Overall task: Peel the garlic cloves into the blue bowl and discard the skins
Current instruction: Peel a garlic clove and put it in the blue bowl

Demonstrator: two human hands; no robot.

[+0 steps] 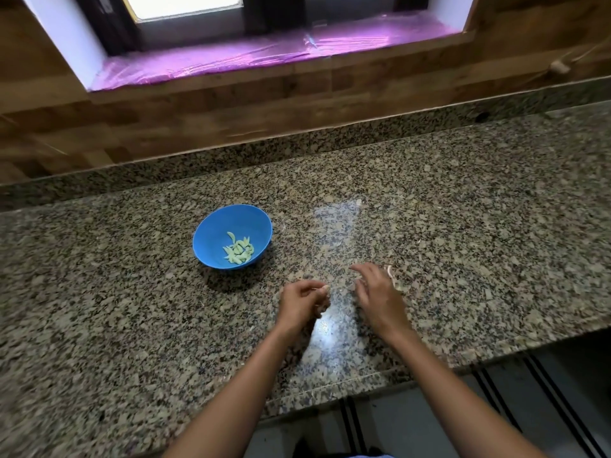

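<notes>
A blue bowl [211, 236] stands on the granite counter and holds several pale peeled garlic cloves [238, 250]. To its lower right, my left hand [302, 302] has its fingers curled, pinching a small pale bit of garlic or skin [325, 287] at the fingertips. My right hand [377, 292] hovers just to the right, fingers spread and relaxed over the counter. A few pale garlic skins [390, 273] lie on the counter beside and partly under my right hand.
The speckled granite counter [463, 226] runs left to right, with its front edge [380, 378] close to my body. Behind it rise a wood-look wall and a window sill covered in purple film [264, 54].
</notes>
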